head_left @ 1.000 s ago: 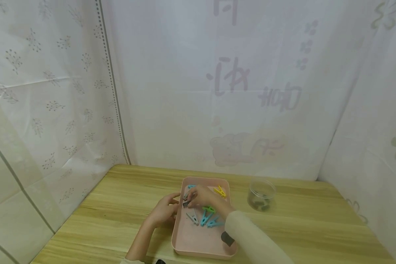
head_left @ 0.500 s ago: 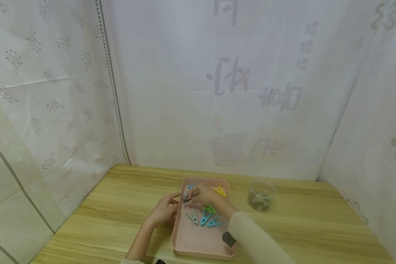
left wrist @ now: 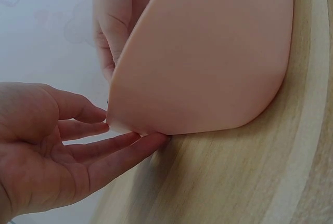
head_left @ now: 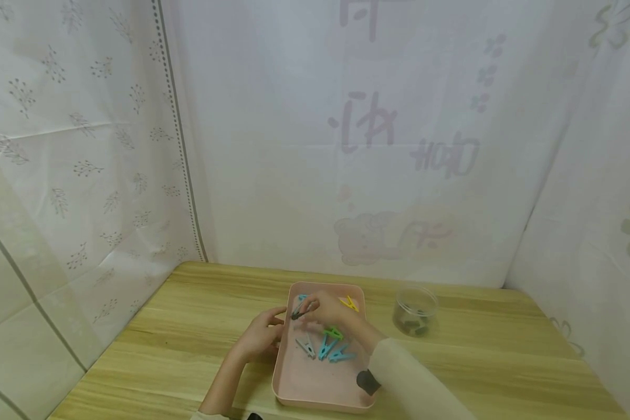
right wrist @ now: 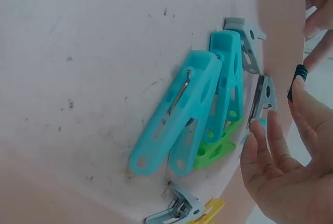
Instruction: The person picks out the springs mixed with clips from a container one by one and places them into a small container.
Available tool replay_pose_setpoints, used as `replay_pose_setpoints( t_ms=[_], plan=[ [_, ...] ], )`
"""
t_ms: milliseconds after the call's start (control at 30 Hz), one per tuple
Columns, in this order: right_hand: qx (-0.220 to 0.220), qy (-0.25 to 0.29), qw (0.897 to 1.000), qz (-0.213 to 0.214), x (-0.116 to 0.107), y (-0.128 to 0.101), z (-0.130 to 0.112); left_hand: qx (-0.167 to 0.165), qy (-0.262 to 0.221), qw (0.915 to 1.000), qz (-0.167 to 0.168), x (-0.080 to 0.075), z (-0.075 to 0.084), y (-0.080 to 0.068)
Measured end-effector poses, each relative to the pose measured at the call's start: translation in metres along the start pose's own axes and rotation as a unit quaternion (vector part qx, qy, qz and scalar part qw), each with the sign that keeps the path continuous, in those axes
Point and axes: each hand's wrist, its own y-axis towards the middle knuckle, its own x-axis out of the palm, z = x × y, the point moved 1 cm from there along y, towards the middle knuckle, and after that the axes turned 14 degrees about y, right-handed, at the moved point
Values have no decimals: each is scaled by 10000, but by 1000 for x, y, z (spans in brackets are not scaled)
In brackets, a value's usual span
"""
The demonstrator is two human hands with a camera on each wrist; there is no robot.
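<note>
— What's the right hand got?
— It pinches a dark peg over the tray, mid-frame.
— The left hand?
— Fingers straight, touching the tray's left rim on the tabletop.

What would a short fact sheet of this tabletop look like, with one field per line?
Setting: wooden table with pale curtains around it
Tray: pink tray holding loose clothespins
Clothespins: two teal clothespins side by side, a green one under them, a yellow one at the far end
Right hand: pinches a dark clothespin above the tray
Left hand: fingers straight, touching the tray's outer left wall
Jar: clear jar right of the tray, dark items inside
</note>
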Motion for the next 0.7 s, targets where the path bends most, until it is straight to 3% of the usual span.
replay_pose_setpoints(
  t_ms=[167,700],
  plan=[
    [-245,-159,9996,-18,-6,-3,0,5,11,10000,11,0,1,-1],
    [-351,-259,9988,209,-11,-6,0,-6,-4,10000,57,2,0,2]
  ],
)
